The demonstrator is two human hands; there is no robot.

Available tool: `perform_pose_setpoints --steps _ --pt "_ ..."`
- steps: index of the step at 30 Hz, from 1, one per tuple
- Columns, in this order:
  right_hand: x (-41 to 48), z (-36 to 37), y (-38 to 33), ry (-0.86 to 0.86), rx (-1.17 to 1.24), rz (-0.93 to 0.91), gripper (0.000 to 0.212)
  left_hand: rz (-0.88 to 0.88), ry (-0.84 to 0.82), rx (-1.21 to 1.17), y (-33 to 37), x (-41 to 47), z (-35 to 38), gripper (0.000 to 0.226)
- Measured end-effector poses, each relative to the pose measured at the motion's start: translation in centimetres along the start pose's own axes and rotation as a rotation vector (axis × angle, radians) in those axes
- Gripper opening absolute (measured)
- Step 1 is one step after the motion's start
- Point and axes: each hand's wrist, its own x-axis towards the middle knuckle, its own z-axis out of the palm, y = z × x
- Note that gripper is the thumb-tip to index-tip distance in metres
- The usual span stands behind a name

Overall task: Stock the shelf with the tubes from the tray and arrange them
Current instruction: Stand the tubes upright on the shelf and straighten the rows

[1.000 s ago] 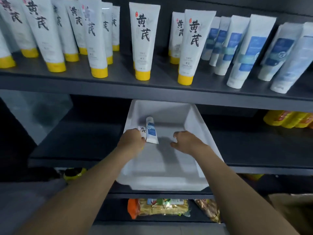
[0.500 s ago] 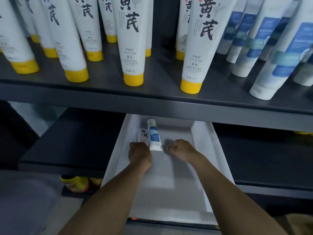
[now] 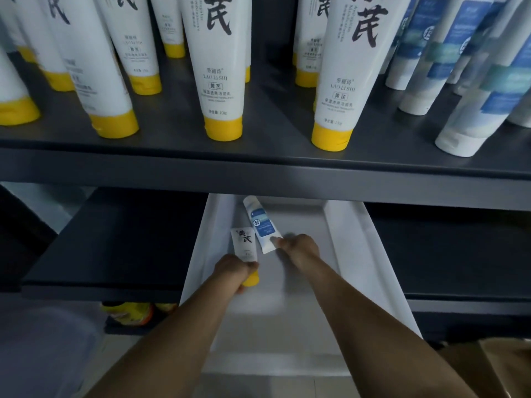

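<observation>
**Two tubes in the tray, one per hand**

My left hand (image 3: 234,270) was curled round the yellow-cap tube (image 3: 244,245) at its cap. My right hand (image 3: 298,249) pinched the blue tube (image 3: 260,225) by its near end. Both tubes lay toward the tray's (image 3: 359,254) far-left corner. Guess I grabbed one each to reach the shelf (image 3: 258,165) above in one trip.

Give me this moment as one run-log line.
phase: pickup from tray | left hand: grips yellow-cap tube | right hand: pinches blue-label tube end | both tubes: inside tray, not yet on shelf
</observation>
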Motion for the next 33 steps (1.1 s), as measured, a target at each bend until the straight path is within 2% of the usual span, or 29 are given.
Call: perform_pose_setpoints --steps 7,12,16,18,22,24,27,29,31,33 --pt "0.5 2.8 -0.5 0.16 -0.131 0.043 0.056 0.016 -0.069 -0.036 -1.5 0.3 0.0 0.053" --pt "0.7 1.9 -0.4 0.088 0.044 0.072 0.042 0.044 -0.092 0.049 -1.0 0.8 0.3 0.054" --pt "0.2 0.4 0.3 0.1 0.223 0.139 0.031 0.078 0.021 0.101 -0.2 1.3 0.5 0.06" --pt "-0.3 -0.6 0.7 0.155 0.217 0.182 0.03 0.102 0.089 0.141 0.2 1.5 0.7 0.062" --pt "-1.5 -2.2 2.2 0.242 0.271 0.22 0.023 0.101 0.156 0.076 1.4 1.6 1.4 0.062" --pt "-2.4 -2.9 3.3 0.29 0.339 0.238 0.009 0.087 0.132 0.033 1.5 1.9 1.4 0.063" --pt "-3.8 -4.1 4.3 0.391 0.434 0.25 0.018 0.06 -0.008 -0.111 1.4 2.7 1.3 0.069" --pt "-4.7 -5.0 4.5 0.404 0.364 0.231 0.008 0.057 -0.096 -0.12 1.2 2.8 1.1 0.059" --pt "-5.5 -5.6 4.5 0.415 0.285 0.197 0.021 0.066 -0.144 -0.08 1.1 2.2 0.9 0.045" --pt "-6.5 -5.9 4.4 0.431 0.333 0.158 0.024 0.08 -0.188 -0.045 1.0 1.5 0.7 0.043"
